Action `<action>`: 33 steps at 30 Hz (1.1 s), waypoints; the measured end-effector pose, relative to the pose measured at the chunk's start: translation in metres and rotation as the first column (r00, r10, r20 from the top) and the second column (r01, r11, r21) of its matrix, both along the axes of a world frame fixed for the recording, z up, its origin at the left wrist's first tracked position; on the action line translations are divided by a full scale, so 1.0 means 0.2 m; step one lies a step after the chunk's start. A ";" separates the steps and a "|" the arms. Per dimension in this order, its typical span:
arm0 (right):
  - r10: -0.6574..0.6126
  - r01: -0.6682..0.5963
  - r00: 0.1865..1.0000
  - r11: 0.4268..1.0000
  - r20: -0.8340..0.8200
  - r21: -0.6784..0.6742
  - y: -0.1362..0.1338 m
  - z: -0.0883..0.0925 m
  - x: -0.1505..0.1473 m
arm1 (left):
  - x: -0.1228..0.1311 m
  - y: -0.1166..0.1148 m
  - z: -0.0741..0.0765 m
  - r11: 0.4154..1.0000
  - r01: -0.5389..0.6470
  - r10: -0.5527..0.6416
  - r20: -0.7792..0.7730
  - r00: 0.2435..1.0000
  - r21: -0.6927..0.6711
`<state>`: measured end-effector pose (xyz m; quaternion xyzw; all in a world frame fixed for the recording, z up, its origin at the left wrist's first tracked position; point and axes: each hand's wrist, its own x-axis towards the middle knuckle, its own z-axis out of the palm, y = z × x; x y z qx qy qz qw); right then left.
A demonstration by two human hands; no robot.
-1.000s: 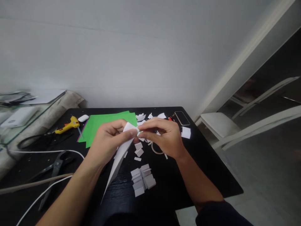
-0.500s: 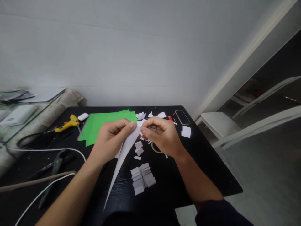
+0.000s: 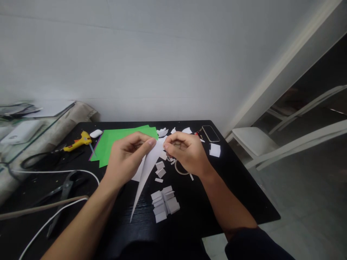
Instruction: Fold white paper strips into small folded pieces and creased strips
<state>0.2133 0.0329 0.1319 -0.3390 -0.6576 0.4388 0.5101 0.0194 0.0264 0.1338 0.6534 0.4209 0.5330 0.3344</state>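
A sheet of white paper [image 3: 149, 162] hangs between my hands above the table, narrowing to a point at its lower end. My left hand [image 3: 130, 155] pinches its upper edge between thumb and fingers. The thumb and index finger of my right hand [image 3: 188, 151] are closed at the sheet's upper right edge. Under the right hand a tape roll [image 3: 176, 169] is partly hidden. Small folded white paper pieces [image 3: 160, 172] lie below the hands. Nearer to me sits a cluster of folded white paper [image 3: 159, 208] with a raised middle.
The black table [image 3: 217, 202] holds green sheets [image 3: 108, 144], a yellow glue gun [image 3: 78, 141], pliers [image 3: 66, 189] and white cables [image 3: 54, 172] at left. Paper scraps [image 3: 162, 132], a phone [image 3: 210, 134] and a white paper square [image 3: 215, 150] lie behind and right. A white chair [image 3: 252, 141] stands at right.
The sheet's lower tip has swung up and to the right, and the sheet looks wider between my hands. My left hand has shifted slightly left and up.
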 end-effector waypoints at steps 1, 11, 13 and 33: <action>0.000 0.000 1.000 1.000 -0.005 -0.006 0.00 0.00 0.00 | 0.00 0.00 0.00 1.000 -0.014 0.015 -0.007 1.000 0.013; -0.044 0.044 0.998 0.999 -0.033 0.002 0.02 -0.01 0.00 | 0.00 0.04 -0.03 0.975 0.129 -0.110 0.116 0.987 -0.179; -0.053 0.053 0.998 0.999 -0.027 0.005 0.02 -0.02 0.01 | -0.01 0.04 -0.03 0.979 0.114 -0.092 0.135 0.987 -0.168; -0.103 0.103 0.994 0.995 0.023 0.002 0.03 -0.03 -0.01 | -0.01 0.05 -0.02 0.887 0.306 -0.303 0.063 0.951 -0.346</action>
